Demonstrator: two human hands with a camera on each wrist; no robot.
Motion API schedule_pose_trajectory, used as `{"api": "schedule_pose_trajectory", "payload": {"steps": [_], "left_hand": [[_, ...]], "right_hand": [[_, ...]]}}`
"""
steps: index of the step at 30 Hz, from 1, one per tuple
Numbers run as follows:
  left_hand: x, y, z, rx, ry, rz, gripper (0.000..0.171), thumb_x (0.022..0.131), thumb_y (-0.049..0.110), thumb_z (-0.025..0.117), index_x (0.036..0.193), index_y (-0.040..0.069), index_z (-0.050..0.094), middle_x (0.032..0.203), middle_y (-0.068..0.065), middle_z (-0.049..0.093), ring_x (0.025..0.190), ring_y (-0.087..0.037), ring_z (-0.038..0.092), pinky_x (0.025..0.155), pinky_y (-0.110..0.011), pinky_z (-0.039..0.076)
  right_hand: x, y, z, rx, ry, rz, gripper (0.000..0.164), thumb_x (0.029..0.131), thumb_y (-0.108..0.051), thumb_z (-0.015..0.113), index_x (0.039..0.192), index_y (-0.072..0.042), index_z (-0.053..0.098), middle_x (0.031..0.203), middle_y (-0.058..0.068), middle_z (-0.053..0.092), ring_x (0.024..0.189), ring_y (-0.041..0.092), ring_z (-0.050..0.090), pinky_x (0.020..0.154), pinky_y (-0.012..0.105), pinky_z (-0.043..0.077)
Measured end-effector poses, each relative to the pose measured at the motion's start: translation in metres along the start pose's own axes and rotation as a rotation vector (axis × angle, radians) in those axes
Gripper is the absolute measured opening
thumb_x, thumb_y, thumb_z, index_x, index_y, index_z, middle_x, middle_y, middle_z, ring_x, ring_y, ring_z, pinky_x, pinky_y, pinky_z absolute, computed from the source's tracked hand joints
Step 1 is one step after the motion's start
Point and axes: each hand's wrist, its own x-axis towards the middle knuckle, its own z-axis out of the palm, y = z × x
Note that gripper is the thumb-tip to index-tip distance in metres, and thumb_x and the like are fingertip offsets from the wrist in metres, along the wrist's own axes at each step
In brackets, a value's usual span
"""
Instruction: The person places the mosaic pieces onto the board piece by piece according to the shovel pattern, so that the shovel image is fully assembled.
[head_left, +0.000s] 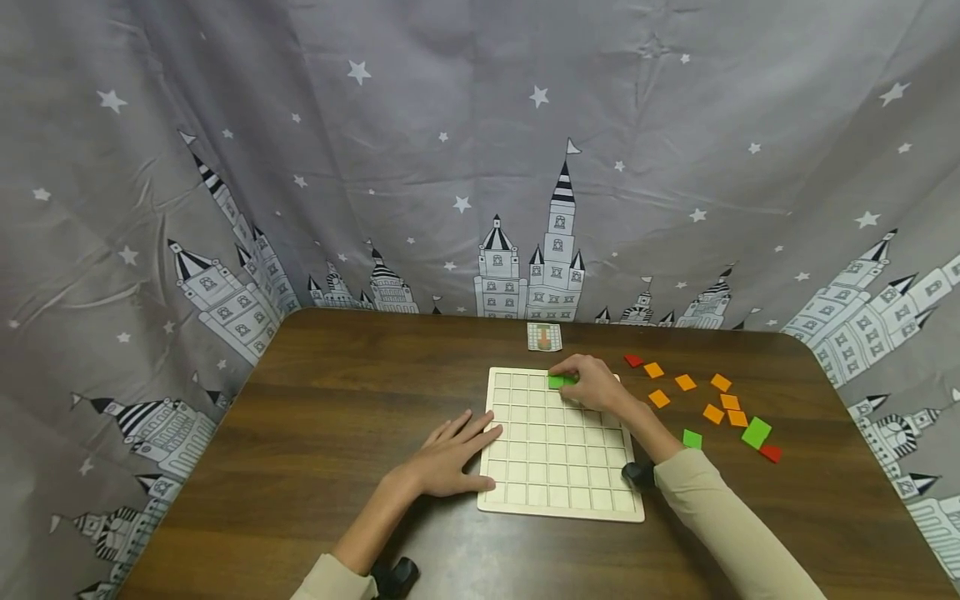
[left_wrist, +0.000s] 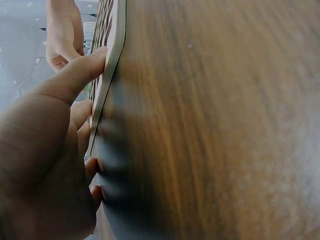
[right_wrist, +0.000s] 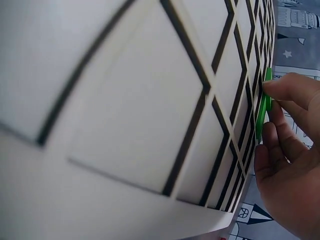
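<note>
A pale wooden grid board (head_left: 558,454) lies on the brown table. My left hand (head_left: 448,462) rests on its left edge with the fingers spread; in the left wrist view the thumb (left_wrist: 90,67) touches the board's rim. At the far row of the grid, my right hand (head_left: 592,383) pinches a green square tile (right_wrist: 269,102) between thumb and fingers. Green (head_left: 555,382) shows at the left of these fingertips, on the far row. The right wrist view has green pieces overlapping at the fingers, so the exact seating of the held tile is hard to tell.
Several orange tiles (head_left: 685,382) lie scattered right of the board, with a red tile (head_left: 633,361) behind them. Nearer are a green tile (head_left: 692,439), a larger green piece (head_left: 757,432) and another red tile (head_left: 770,453). A small pattern card (head_left: 544,337) lies beyond the board.
</note>
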Motion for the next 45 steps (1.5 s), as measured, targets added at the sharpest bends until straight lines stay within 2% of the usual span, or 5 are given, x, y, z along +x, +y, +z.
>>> {"api": "schedule_pose_trajectory", "payload": {"steps": [14,27,32,37,45], "left_hand": [[0.001,-0.003,-0.001,0.007,0.002,0.002,0.079,0.093,0.049,0.066,0.158,0.019,0.033,0.166,-0.003,0.018,0.150,-0.036,0.009,0.115,-0.060,0.010],[0.003,-0.002,-0.002,0.010,0.005,0.008,0.079,0.092,0.050,0.066,0.158,0.019,0.034,0.165,-0.003,0.019,0.150,-0.036,0.009,0.115,-0.061,0.011],[0.002,-0.002,0.000,-0.002,-0.001,0.008,0.079,0.093,0.049,0.066,0.158,0.019,0.033,0.166,-0.003,0.018,0.150,-0.036,0.009,0.115,-0.061,0.010],[0.001,-0.003,0.001,-0.007,0.005,0.004,0.079,0.092,0.049,0.066,0.158,0.019,0.033,0.166,-0.003,0.018,0.150,-0.036,0.009,0.115,-0.061,0.010],[0.000,-0.003,0.002,0.000,0.009,0.006,0.079,0.092,0.049,0.066,0.158,0.018,0.034,0.165,-0.003,0.019,0.150,-0.037,0.009,0.115,-0.061,0.011]], "right_hand": [[0.002,-0.001,0.000,0.004,0.004,-0.056,0.030,0.085,0.000,0.072,0.115,-0.001,0.074,0.113,0.013,0.068,0.104,0.030,0.062,0.088,0.045,0.052],[-0.001,-0.002,-0.008,0.052,0.018,0.001,0.033,0.087,-0.006,0.075,0.120,-0.004,0.072,0.117,0.011,0.067,0.104,0.029,0.061,0.089,0.045,0.050],[-0.011,-0.001,-0.017,0.154,0.063,0.012,0.032,0.089,-0.005,0.073,0.121,0.000,0.070,0.119,0.014,0.068,0.108,0.031,0.062,0.093,0.047,0.050],[-0.026,0.003,-0.030,0.181,0.102,-0.024,0.033,0.091,-0.006,0.070,0.123,0.005,0.067,0.122,0.018,0.066,0.113,0.037,0.061,0.094,0.051,0.049],[-0.062,0.010,-0.050,0.107,0.192,-0.002,0.032,0.093,-0.008,0.070,0.122,0.003,0.067,0.122,0.019,0.065,0.113,0.041,0.060,0.091,0.054,0.050]]}}
